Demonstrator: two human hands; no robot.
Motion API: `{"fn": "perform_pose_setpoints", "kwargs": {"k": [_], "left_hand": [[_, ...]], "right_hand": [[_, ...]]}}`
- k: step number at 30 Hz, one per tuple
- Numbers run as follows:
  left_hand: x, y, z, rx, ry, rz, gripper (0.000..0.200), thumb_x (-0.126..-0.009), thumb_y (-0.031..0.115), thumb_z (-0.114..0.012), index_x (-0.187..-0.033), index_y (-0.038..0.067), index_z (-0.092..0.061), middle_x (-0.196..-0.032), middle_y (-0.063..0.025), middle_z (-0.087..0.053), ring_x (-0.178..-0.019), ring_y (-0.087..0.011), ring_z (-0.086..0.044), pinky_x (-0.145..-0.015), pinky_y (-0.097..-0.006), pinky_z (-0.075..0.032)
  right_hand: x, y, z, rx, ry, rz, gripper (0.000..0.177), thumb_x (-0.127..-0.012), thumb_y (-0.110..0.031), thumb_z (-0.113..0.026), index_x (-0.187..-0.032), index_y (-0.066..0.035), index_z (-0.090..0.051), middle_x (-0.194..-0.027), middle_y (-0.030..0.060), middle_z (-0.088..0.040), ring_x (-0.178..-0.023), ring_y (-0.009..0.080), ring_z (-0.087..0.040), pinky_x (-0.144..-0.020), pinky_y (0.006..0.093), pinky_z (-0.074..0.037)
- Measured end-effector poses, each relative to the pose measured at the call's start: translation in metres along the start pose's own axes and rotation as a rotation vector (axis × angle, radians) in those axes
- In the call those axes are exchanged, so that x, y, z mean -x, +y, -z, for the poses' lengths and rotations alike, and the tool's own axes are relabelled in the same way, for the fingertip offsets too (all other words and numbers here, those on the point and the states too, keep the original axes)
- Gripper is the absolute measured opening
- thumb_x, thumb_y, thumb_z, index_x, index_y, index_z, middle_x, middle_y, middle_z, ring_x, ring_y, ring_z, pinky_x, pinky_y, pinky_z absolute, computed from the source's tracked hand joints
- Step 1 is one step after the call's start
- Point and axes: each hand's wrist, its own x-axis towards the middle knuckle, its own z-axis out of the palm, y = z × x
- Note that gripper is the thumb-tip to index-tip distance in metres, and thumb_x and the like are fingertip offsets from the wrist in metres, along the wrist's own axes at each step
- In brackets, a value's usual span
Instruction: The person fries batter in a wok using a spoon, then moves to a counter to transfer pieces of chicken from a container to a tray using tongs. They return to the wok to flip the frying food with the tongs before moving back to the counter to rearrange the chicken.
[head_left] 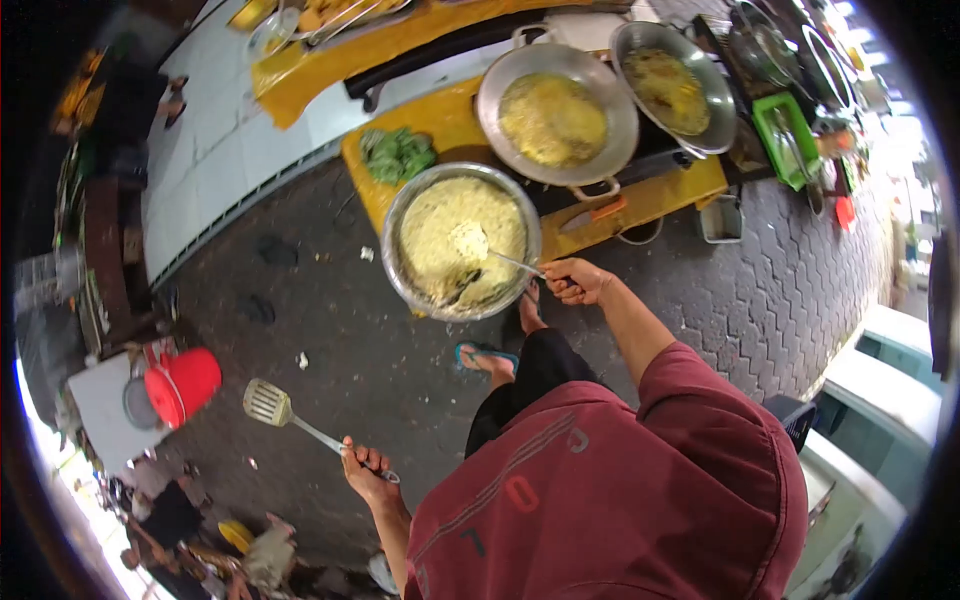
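My left hand [368,472] is closed round the handle of a slotted spatula [268,403], held out over the dark ground. In my right hand [577,281] is the handle of a metal spoon [515,263]. The spoon's head, heaped with pale batter [468,240], is over the large metal bowl [533,232]. Pale yellow batter with shreds in it fills most of that bowl. A green cloth [397,155] lies just behind the bowl on a yellow-covered table [660,202].
Two wide pans with bubbling oil, one [553,115] behind the bowl and one [665,88] to its right, are on the stand. A green tray [785,140] is farther right. A red bucket [190,385] stands at left. Several people are at lower left.
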Motion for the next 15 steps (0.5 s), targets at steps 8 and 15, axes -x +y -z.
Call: {"fn": "perform_pose_setpoints", "kwargs": {"k": [8, 15], "left_hand": [[0.011, 0.013, -0.057, -0.025, -0.071, -0.039, 0.024, -0.096, 0.029, -0.036, -0.104, 0.013, -0.051, -0.064, 0.0069, -0.036, -0.05, -0.0048, -0.03, -0.043, -0.0222, -0.027], [0.019, 0.013, -0.084, -0.045, -0.113, -0.075, 0.024, -0.095, 0.029, -0.037, -0.104, 0.012, -0.052, -0.064, 0.0069, -0.037, -0.05, -0.0041, -0.03, -0.043, -0.0216, -0.028]], "right_hand": [[0.098, -0.105, 0.034, 0.23, 0.542, 0.388, 0.032, -0.087, -0.017, -0.048, -0.117, -0.008, -0.052, -0.058, -0.0044, -0.04, -0.039, 0.0025, -0.028, -0.032, 0.017, -0.021], [0.017, -0.11, 0.095, 1.153, 1.347, 0.631, 0.039, -0.084, -0.019, -0.05, -0.123, -0.015, -0.05, -0.087, 0.0154, -0.062, -0.084, 0.0313, -0.06, -0.072, 0.0394, -0.047]]}}
